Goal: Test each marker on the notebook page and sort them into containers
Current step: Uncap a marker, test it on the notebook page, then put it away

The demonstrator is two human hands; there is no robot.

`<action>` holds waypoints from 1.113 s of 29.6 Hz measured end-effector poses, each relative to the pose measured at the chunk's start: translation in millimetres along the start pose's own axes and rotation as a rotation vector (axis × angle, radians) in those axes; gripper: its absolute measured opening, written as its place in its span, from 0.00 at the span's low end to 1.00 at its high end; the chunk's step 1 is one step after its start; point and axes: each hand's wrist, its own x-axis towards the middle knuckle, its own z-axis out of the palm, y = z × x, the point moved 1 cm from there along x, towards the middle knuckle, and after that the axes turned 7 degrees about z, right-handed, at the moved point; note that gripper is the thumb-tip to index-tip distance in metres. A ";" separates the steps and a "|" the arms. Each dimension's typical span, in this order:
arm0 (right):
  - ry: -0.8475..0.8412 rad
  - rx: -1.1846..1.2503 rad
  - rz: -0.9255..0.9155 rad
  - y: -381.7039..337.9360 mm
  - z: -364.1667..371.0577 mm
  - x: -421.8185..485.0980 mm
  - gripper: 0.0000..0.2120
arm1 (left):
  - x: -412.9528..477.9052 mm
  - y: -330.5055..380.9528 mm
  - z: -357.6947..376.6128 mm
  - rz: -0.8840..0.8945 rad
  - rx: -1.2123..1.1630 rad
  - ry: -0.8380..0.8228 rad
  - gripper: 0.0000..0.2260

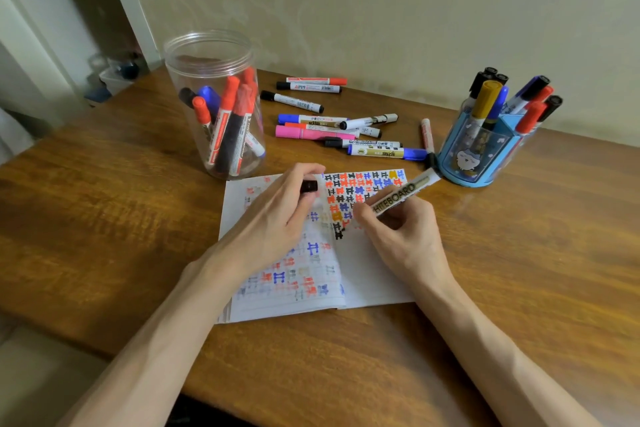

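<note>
Head: clear jar [211,55] holds markers; blue holder [467,163] too.

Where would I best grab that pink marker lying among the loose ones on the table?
Its left end, taken from above, looks best. The pink plastic marker lies flat, left to right. A black-capped white marker crowds its right end, and an orange-capped marker lies along its far side. The left end juts slightly clear, so pinch there.
</note>
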 end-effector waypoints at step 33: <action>-0.122 0.462 -0.022 -12.3 -16.7 -7.6 0.10 | 3.9 18.0 -1.3 0.154 -0.133 0.074 0.19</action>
